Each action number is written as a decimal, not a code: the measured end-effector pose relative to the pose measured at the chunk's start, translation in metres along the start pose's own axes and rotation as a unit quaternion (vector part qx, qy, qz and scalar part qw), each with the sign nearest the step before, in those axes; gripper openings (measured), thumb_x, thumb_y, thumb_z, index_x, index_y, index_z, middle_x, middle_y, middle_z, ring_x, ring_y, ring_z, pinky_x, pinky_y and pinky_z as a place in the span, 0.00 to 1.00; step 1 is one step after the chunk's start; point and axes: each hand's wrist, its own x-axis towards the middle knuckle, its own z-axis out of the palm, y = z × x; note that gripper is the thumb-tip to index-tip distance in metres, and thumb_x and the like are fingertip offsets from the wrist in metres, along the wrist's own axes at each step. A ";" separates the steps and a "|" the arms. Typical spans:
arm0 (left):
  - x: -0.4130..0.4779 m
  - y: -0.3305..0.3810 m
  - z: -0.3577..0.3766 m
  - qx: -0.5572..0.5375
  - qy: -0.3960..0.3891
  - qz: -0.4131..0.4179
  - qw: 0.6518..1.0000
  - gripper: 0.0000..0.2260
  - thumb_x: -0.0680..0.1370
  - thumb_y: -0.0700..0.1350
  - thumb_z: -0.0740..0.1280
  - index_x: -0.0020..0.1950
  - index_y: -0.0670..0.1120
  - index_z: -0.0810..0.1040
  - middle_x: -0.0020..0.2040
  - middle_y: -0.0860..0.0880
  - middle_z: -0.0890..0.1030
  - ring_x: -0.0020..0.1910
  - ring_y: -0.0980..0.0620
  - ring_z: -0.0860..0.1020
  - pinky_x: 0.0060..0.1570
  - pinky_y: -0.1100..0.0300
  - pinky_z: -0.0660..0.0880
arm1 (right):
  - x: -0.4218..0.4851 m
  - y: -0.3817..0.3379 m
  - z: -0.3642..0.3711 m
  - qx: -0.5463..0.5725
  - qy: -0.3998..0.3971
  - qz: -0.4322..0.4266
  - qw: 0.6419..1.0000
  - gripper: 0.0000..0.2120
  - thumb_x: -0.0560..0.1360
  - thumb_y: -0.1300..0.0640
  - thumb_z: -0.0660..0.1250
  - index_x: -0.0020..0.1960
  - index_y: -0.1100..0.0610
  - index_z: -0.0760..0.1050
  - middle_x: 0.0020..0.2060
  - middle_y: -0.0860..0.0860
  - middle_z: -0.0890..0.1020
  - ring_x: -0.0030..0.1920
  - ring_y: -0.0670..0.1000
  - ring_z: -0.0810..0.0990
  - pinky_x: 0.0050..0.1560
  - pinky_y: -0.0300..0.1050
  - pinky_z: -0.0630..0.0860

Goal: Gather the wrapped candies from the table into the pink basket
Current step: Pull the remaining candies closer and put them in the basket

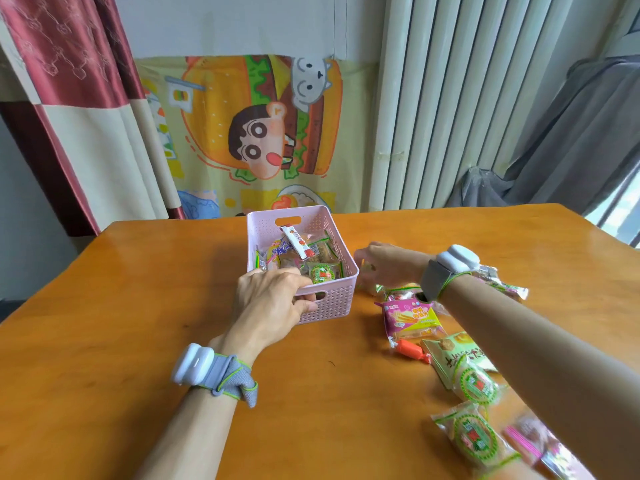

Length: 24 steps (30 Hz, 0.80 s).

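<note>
The left hand [273, 296] reaches forward, fingers curled in a grip. The right hand [388, 263] stretches out palm down, fingers bent. Both wrists wear bands.

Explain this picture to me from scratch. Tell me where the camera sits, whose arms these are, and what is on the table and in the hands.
There is no machine: a person wears one wide-angle camera on the head, looking forward and down at their own arms. Each wrist carries a grey strap with a white device. The left hand grips the near wall of the pink basket, which already holds several wrapped candies. The right hand is reaching down onto a candy beside the basket; whether it has closed on it is unclear. More sweets lie on the orange wooden table, among them a pink packet and an orange candy.
</note>
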 end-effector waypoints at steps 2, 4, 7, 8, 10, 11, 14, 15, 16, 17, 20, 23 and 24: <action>0.000 0.003 0.000 0.000 0.000 0.002 1.000 0.11 0.70 0.64 0.73 0.43 0.58 0.81 0.39 0.59 0.79 0.44 0.52 0.80 0.41 0.57 0.61 | -0.007 -0.002 0.004 -0.039 -0.013 0.004 0.999 0.22 0.74 0.50 0.70 0.66 0.53 0.73 0.57 0.56 0.76 0.59 0.58 0.76 0.56 0.49 0.76; 0.000 0.002 -0.001 -0.002 0.000 0.001 1.000 0.11 0.70 0.64 0.73 0.43 0.58 0.81 0.38 0.59 0.79 0.43 0.52 0.80 0.41 0.57 0.62 | -0.010 -0.006 0.008 -0.057 -0.009 0.001 0.998 0.22 0.72 0.53 0.71 0.64 0.55 0.74 0.56 0.57 0.77 0.57 0.59 0.77 0.56 0.52 0.77; 0.000 0.001 0.000 -0.003 -0.002 0.002 1.000 0.11 0.70 0.64 0.73 0.43 0.58 0.80 0.39 0.59 0.79 0.43 0.52 0.80 0.41 0.57 0.62 | -0.011 -0.007 0.010 -0.041 0.002 0.000 0.999 0.15 0.71 0.60 0.67 0.58 0.58 0.75 0.52 0.59 0.80 0.55 0.61 0.78 0.54 0.54 0.78; 0.000 0.001 0.000 -0.003 -0.003 0.003 1.000 0.11 0.70 0.64 0.72 0.43 0.58 0.80 0.39 0.60 0.79 0.43 0.53 0.80 0.41 0.57 0.63 | -0.011 -0.006 0.010 -0.028 0.010 0.002 1.000 0.14 0.72 0.60 0.67 0.58 0.57 0.75 0.52 0.59 0.81 0.55 0.61 0.78 0.53 0.53 0.78; 0.000 0.000 -0.001 -0.005 -0.003 0.006 1.000 0.11 0.70 0.64 0.73 0.42 0.58 0.80 0.38 0.60 0.78 0.43 0.53 0.80 0.41 0.57 0.62 | -0.011 -0.002 0.008 0.009 0.044 0.010 0.999 0.15 0.74 0.58 0.67 0.60 0.56 0.75 0.52 0.58 0.82 0.54 0.61 0.79 0.49 0.48 0.76; 0.000 0.000 -0.001 -0.008 -0.005 0.005 1.000 0.11 0.70 0.64 0.73 0.43 0.58 0.80 0.37 0.60 0.77 0.43 0.53 0.79 0.41 0.57 0.62 | -0.010 -0.001 0.005 0.029 0.067 0.013 0.997 0.15 0.75 0.57 0.68 0.60 0.56 0.75 0.52 0.57 0.83 0.53 0.60 0.80 0.47 0.46 0.75; 0.001 -0.002 -0.001 -0.015 -0.020 0.005 1.000 0.10 0.71 0.64 0.72 0.45 0.59 0.81 0.38 0.60 0.77 0.45 0.53 0.79 0.42 0.56 0.63 | -0.003 0.002 -0.012 0.090 0.149 0.020 0.984 0.15 0.76 0.56 0.69 0.62 0.56 0.76 0.50 0.56 0.84 0.50 0.59 0.82 0.45 0.44 0.75; 0.001 -0.003 -0.001 -0.016 -0.024 0.005 1.000 0.10 0.71 0.64 0.72 0.45 0.60 0.81 0.39 0.60 0.77 0.46 0.53 0.79 0.42 0.56 0.63 | 0.002 0.000 -0.019 0.109 0.178 0.024 0.978 0.15 0.76 0.57 0.70 0.62 0.56 0.75 0.50 0.56 0.84 0.49 0.58 0.82 0.44 0.43 0.73; 0.001 -0.002 -0.001 -0.017 -0.028 0.007 0.999 0.10 0.71 0.63 0.72 0.46 0.60 0.81 0.40 0.60 0.77 0.46 0.53 0.79 0.41 0.56 0.63 | 0.005 0.000 -0.025 0.124 0.206 0.027 0.970 0.16 0.76 0.57 0.70 0.62 0.56 0.75 0.49 0.57 0.84 0.47 0.58 0.82 0.42 0.42 0.72; 0.001 -0.001 -0.002 -0.020 -0.032 0.007 0.999 0.10 0.71 0.63 0.72 0.47 0.60 0.81 0.40 0.60 0.77 0.47 0.52 0.79 0.41 0.56 0.63 | 0.010 -0.002 -0.032 0.136 0.232 0.027 0.963 0.16 0.76 0.58 0.71 0.63 0.56 0.75 0.48 0.57 0.84 0.45 0.58 0.81 0.41 0.42 0.71; 0.001 0.003 -0.003 -0.029 -0.046 0.012 0.998 0.10 0.72 0.62 0.71 0.49 0.60 0.81 0.43 0.60 0.78 0.50 0.52 0.78 0.41 0.55 0.62 | 0.023 -0.014 -0.048 0.152 0.271 0.012 0.950 0.17 0.75 0.58 0.71 0.63 0.56 0.75 0.49 0.57 0.83 0.43 0.57 0.79 0.42 0.42 0.70; 0.001 0.004 -0.004 -0.030 -0.049 0.013 0.998 0.09 0.73 0.62 0.71 0.50 0.61 0.81 0.46 0.60 0.79 0.51 0.53 0.78 0.41 0.56 0.61 | 0.039 -0.030 -0.057 0.139 0.259 -0.018 0.956 0.19 0.75 0.58 0.71 0.65 0.56 0.75 0.52 0.57 0.83 0.51 0.59 0.80 0.45 0.41 0.67; 0.001 0.004 -0.004 -0.031 -0.050 0.014 0.998 0.09 0.73 0.62 0.71 0.50 0.61 0.81 0.47 0.60 0.80 0.51 0.53 0.78 0.41 0.56 0.61 | 0.044 -0.035 -0.057 0.133 0.250 -0.025 0.959 0.20 0.75 0.58 0.70 0.66 0.56 0.74 0.54 0.58 0.83 0.53 0.60 0.80 0.46 0.41 0.66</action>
